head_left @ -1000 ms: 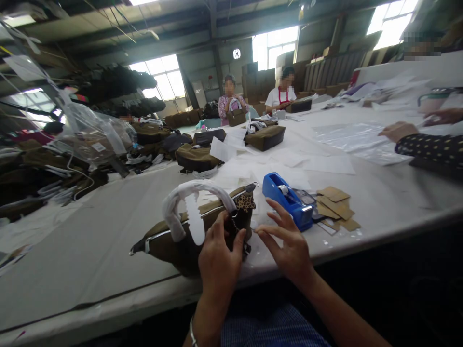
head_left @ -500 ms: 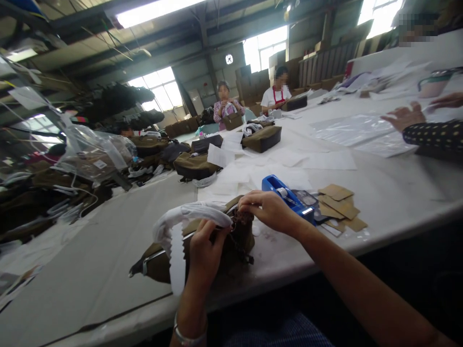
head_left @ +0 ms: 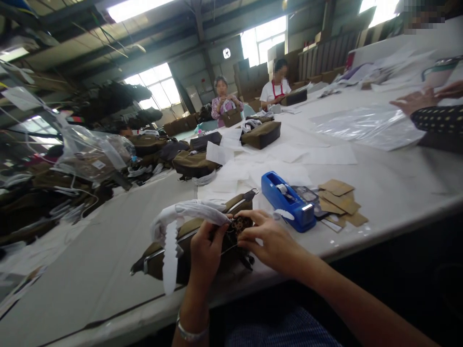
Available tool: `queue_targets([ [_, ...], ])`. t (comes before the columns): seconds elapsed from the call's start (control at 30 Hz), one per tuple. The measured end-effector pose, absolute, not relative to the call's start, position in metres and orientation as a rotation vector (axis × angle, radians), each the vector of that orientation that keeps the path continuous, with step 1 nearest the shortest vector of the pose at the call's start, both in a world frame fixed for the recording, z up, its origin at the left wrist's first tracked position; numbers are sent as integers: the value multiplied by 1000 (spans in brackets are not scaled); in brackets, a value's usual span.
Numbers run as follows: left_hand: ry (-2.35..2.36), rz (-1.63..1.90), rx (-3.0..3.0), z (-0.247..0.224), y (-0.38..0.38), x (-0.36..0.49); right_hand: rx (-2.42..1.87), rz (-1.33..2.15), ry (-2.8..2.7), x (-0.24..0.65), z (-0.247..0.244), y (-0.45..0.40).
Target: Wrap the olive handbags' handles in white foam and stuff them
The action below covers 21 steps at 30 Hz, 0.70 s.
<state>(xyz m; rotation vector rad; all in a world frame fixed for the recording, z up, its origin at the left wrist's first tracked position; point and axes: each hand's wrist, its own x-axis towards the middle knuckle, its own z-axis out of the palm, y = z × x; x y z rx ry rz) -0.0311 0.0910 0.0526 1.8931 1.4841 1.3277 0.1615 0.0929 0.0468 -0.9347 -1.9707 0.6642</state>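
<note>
An olive-brown handbag (head_left: 156, 264) with metal zippers lies on the table's near edge in front of me. Its handle (head_left: 193, 210) is wrapped in white material, and a jagged-edged white strip (head_left: 170, 262) hangs from it. My left hand (head_left: 207, 246) is closed on the handle's wrapped end, thumb against fingers. A dark brown bag charm (head_left: 240, 223), openwork in look, sits beside that end, and my right hand (head_left: 269, 239) pinches it by its right side. Dark cords dangle below the charm; how it is attached is hidden by my fingers.
Right of the bag stands a blue tape dispenser (head_left: 289, 202), next to brown cardboard pieces (head_left: 342, 200). Further back are white paper sheets (head_left: 249, 168) and several more bags (head_left: 261, 135). A co-worker's hands (head_left: 415, 100) rest over clear plastic (head_left: 369, 130). Two people sit beyond.
My right hand has moved down and turned, uncovering the charm's face and the bag's far end. My left hand keeps its hold on the handle. The co-worker's hands have shifted slightly right.
</note>
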Motion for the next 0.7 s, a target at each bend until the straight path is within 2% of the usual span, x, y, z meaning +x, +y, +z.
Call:
queue_targets([
  [0.07, 1460, 1328, 1884, 53, 89, -32, -922, 792, -1924, 158, 44, 95],
  [0.23, 1437, 1328, 1925, 52, 87, -35, -827, 1458, -1530, 177, 56, 133],
  [0.3, 1438, 1335, 1937, 51, 88, -34, -817, 1601, -1386, 186, 60, 145],
  [0.53, 1562, 1359, 1891, 48, 89, -28, -929, 1511, -1196, 181, 30, 108],
  [0.7, 1661, 1425, 1858, 48, 87, -24, -802, 1755, -716, 160, 6, 73],
])
